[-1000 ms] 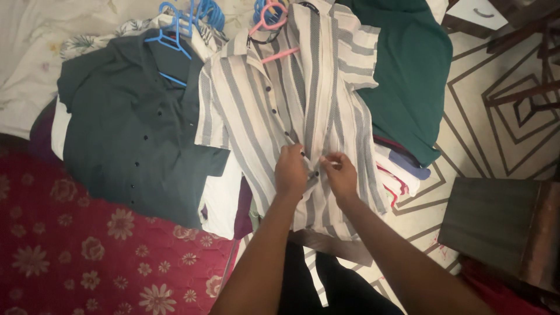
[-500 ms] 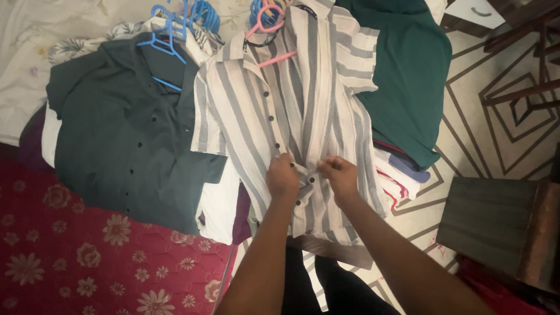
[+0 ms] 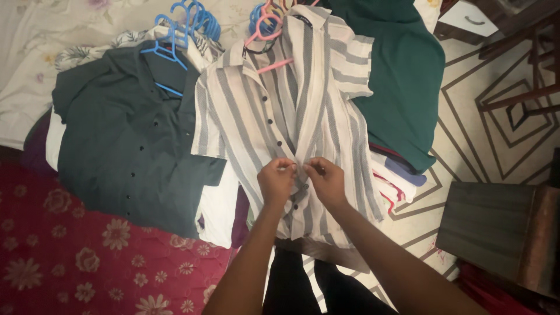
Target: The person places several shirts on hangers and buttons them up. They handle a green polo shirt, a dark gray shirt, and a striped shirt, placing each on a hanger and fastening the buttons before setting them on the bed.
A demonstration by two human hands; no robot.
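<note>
Both hands meet at the front of the striped shirt (image 3: 274, 116), low on its button line. The left hand (image 3: 275, 182) is closed, pinching one edge of the placket; the right hand (image 3: 326, 179) is closed too, pinching the facing edge, fingertips nearly touching. The shirt lies face up on a heap of clothes, collar away from the person, a pink hanger (image 3: 269, 35) in its neck.

To button it well, I'd say the two edges should be pulled level and flat first, so the button lines up with its own hole and not the one above. One thumb pushes the button through while the other hand holds the hole taut. The thin cloth puckers around the hands, so a gentle pull beats a hard tug.

The shirt is light woven cloth, cream with broad grey stripes, short sleeves, small dark buttons. Just left lies a dark green shirt (image 3: 125, 140), matte and soft, on a blue hanger (image 3: 169, 49). To the right a teal garment (image 3: 402, 81) drapes down toward the patterned floor (image 3: 496, 140). Below spreads a red floral quilt (image 3: 76, 256), stitched and padded. A dark wooden stool (image 3: 496, 224) stands at the right.
</note>
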